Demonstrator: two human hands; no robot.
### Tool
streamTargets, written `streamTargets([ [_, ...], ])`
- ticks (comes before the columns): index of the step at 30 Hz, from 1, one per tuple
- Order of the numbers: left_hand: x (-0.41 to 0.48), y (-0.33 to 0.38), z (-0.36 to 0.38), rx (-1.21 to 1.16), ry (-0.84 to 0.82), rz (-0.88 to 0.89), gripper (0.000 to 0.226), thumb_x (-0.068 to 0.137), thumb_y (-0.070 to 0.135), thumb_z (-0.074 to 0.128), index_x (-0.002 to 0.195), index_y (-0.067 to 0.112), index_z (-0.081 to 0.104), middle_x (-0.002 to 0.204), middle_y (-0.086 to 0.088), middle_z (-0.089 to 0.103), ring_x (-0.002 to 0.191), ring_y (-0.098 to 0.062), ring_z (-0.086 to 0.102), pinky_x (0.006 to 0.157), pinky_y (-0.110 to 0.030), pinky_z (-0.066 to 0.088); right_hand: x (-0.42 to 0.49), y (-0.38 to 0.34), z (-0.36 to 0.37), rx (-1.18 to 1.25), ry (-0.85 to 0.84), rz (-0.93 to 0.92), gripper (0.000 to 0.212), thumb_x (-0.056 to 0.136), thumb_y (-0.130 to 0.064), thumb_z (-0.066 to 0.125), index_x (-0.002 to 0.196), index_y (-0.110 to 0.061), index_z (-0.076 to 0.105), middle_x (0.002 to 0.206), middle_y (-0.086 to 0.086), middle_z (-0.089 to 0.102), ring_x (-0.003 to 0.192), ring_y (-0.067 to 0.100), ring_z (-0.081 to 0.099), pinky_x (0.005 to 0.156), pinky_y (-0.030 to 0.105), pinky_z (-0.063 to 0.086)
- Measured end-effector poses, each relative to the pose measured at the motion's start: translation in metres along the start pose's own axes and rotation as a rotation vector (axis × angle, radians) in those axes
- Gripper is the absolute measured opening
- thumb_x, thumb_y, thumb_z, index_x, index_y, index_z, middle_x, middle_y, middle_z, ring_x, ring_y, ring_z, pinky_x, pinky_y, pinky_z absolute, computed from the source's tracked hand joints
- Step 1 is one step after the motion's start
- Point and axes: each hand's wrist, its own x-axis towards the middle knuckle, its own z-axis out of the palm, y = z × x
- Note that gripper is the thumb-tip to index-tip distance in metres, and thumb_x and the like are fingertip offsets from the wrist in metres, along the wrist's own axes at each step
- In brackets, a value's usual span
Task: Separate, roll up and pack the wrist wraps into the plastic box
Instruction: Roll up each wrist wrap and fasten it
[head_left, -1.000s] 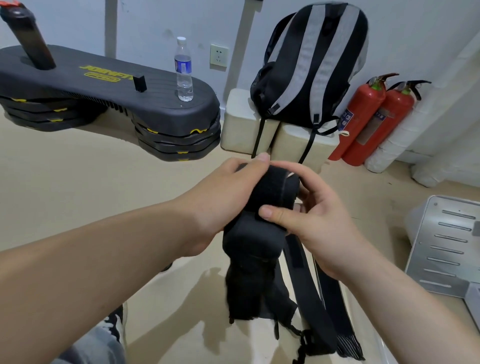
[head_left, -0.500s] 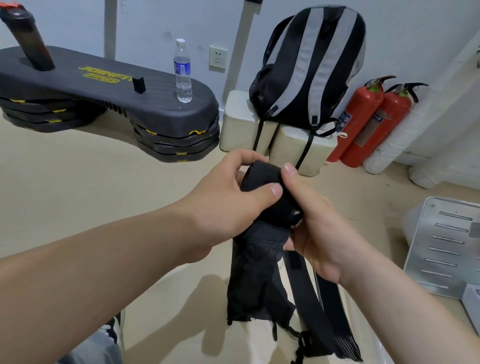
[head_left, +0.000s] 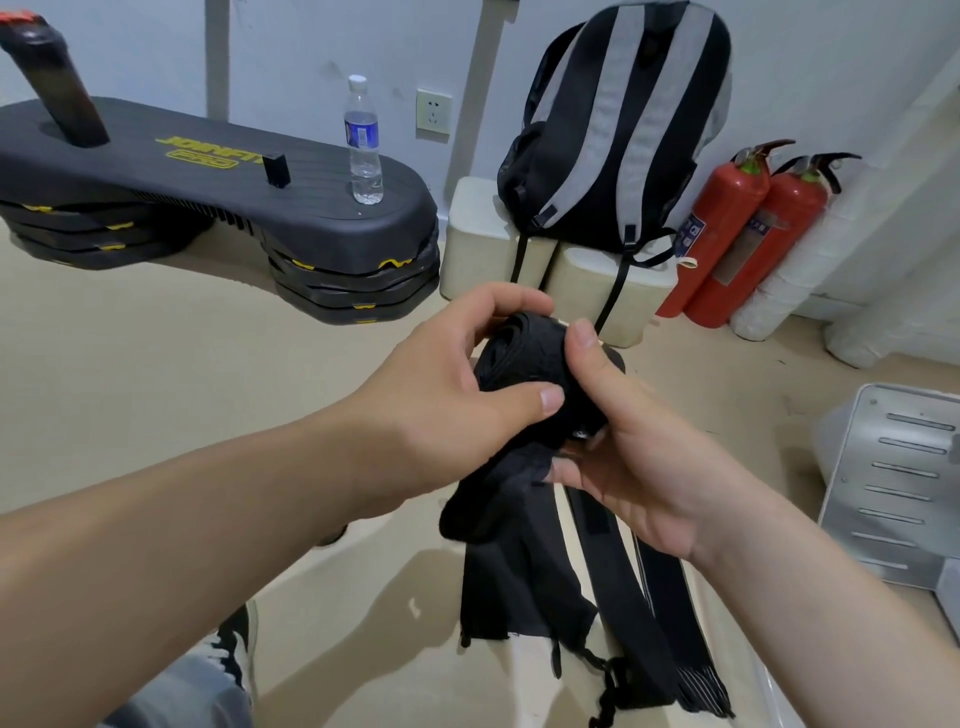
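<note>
Beige smooth floor (head_left: 156, 395) below, with long black plastic exercise platform (head_left: 218, 202) at far left and black-and-grey striped fabric backpack (head_left: 618, 135) behind. Black fabric wrist wraps (head_left: 519, 364) held up at centre between both hands, upper part rolled, loose ends hanging down. On left side of roll, left hand (head_left: 441, 400) curled around it, thumb pressed on front. On right side, right hand (head_left: 639, 467) gripping, thumb on top, fingers underneath.

hands (head_left: 441, 400) (head_left: 644, 467) 2 | fire extinguishers (head_left: 727, 234) (head_left: 779, 244) 2 | backpack (head_left: 623, 130) 1 | bottle (head_left: 363, 145) 1
</note>
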Motion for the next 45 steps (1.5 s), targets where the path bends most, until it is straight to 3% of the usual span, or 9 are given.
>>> streamTargets([
  [7, 0.002, -0.003, -0.007, 0.066, -0.01, -0.081, 0.056, 0.085, 0.005, 0.084, 0.13, 0.035, 0.066, 0.122, 0.011, 0.071, 0.088, -0.007, 0.077, 0.072, -0.02, 0.06, 0.004, 0.005, -0.006, 0.048, 0.046, 0.008, 0.054, 0.097, -0.044, 0.061, 0.134, -0.005, 0.067, 0.124, 0.018, 0.076, 0.111, 0.031, 0.076, 0.081, 0.035, 0.065],
  [13, 0.009, -0.006, -0.01, -0.155, 0.012, -0.337, 0.045, 0.086, 0.005, 0.071, 0.128, 0.019, 0.069, 0.118, -0.013, 0.077, 0.099, -0.026, 0.077, 0.084, -0.038, 0.064, 0.007, 0.004, -0.008, 0.095, 0.093, -0.069, 0.049, 0.088, -0.016, 0.075, 0.134, -0.004, 0.066, 0.126, 0.021, 0.074, 0.118, 0.036, 0.073, 0.097, 0.048, 0.062],
  [16, 0.011, -0.001, -0.008, -0.246, 0.006, -0.358, 0.023, 0.089, 0.018, 0.063, 0.102, 0.017, 0.082, 0.095, -0.008, 0.08, 0.085, -0.02, 0.076, 0.083, -0.038, 0.064, 0.01, 0.006, -0.011, 0.135, 0.152, -0.08, 0.07, 0.078, -0.011, 0.084, 0.141, -0.005, 0.054, 0.132, 0.021, 0.071, 0.117, 0.037, 0.073, 0.099, 0.057, 0.059],
  [18, 0.009, 0.003, -0.004, -0.222, 0.011, -0.357, 0.03, 0.101, 0.032, 0.059, 0.088, 0.02, 0.082, 0.077, 0.002, 0.077, 0.07, -0.013, 0.073, 0.075, -0.035, 0.06, 0.01, 0.007, -0.011, 0.145, 0.167, -0.102, 0.073, 0.074, -0.008, 0.083, 0.14, -0.007, 0.052, 0.132, 0.022, 0.071, 0.116, 0.04, 0.073, 0.1, 0.062, 0.057],
  [25, 0.008, 0.001, 0.0, -0.122, -0.019, -0.384, 0.054, 0.097, 0.059, 0.063, 0.122, 0.013, 0.074, 0.096, -0.002, 0.082, 0.073, -0.017, 0.076, 0.076, -0.031, 0.062, 0.006, 0.007, -0.01, 0.09, 0.144, -0.196, 0.067, 0.064, 0.007, 0.081, 0.122, -0.015, 0.055, 0.1, 0.007, 0.076, 0.091, 0.027, 0.079, 0.074, 0.042, 0.066],
  [36, 0.007, 0.003, -0.008, -0.128, -0.2, -0.516, 0.051, 0.099, 0.05, 0.064, 0.122, 0.006, 0.07, 0.096, -0.01, 0.078, 0.078, -0.02, 0.074, 0.066, -0.026, 0.059, 0.003, 0.011, -0.011, -0.045, 0.019, -0.157, 0.074, 0.056, 0.017, 0.075, 0.116, -0.025, 0.065, 0.12, 0.019, 0.07, 0.092, 0.034, 0.075, 0.074, 0.046, 0.066],
  [39, 0.008, 0.001, -0.008, -0.071, -0.193, -0.476, 0.039, 0.101, 0.043, 0.065, 0.121, 0.009, 0.07, 0.091, -0.005, 0.077, 0.076, -0.017, 0.071, 0.068, -0.027, 0.056, 0.001, 0.007, -0.011, 0.034, -0.026, -0.081, 0.066, 0.062, 0.011, 0.07, 0.119, -0.022, 0.066, 0.122, 0.019, 0.071, 0.094, 0.037, 0.074, 0.083, 0.05, 0.064],
  [42, 0.007, -0.001, -0.007, -0.053, -0.124, -0.402, 0.035, 0.097, 0.035, 0.073, 0.124, 0.013, 0.065, 0.099, -0.004, 0.078, 0.079, -0.016, 0.073, 0.07, -0.03, 0.058, 0.003, 0.003, -0.012, 0.128, 0.019, -0.031, 0.046, 0.083, -0.017, 0.078, 0.127, -0.017, 0.067, 0.131, 0.018, 0.072, 0.11, 0.038, 0.074, 0.095, 0.057, 0.061],
  [45, 0.007, -0.003, -0.008, 0.004, -0.048, -0.314, 0.039, 0.092, 0.024, 0.08, 0.126, 0.018, 0.061, 0.104, -0.006, 0.08, 0.088, -0.019, 0.079, 0.077, -0.035, 0.063, 0.002, 0.001, -0.011, 0.005, 0.086, 0.054, 0.044, 0.099, -0.045, 0.066, 0.135, -0.019, 0.068, 0.135, 0.016, 0.071, 0.117, 0.037, 0.073, 0.089, 0.044, 0.064],
])
